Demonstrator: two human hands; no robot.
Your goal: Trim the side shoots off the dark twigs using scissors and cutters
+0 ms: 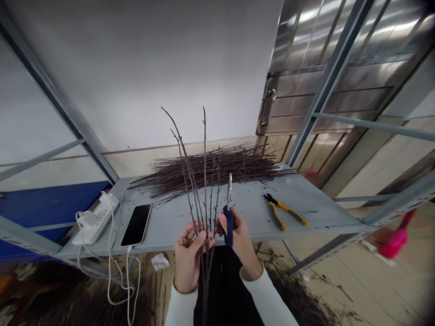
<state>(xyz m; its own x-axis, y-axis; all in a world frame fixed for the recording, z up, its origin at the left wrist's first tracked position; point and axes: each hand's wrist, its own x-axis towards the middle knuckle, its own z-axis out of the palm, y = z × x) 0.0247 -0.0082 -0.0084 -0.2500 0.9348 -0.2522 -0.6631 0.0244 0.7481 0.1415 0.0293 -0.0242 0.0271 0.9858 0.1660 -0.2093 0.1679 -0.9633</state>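
Note:
My left hand (pixel 190 256) is closed around a bunch of thin dark twigs (pixel 204 181) that stand upright in front of me. My right hand (pixel 239 235) grips blue-handled scissors (pixel 229 213), blades pointing up beside the twigs and close to them. Both hands hover just before the front edge of a grey metal shelf (pixel 306 213). A large pile of similar twigs (pixel 217 170) lies at the back of the shelf against the wall.
Yellow-handled pliers (pixel 283 213) lie on the shelf to the right. A black phone (pixel 136 224) on a white cable and a white power strip (pixel 97 217) sit at the left. Twig cuttings litter the floor (pixel 306 299). Metal frame posts stand on both sides.

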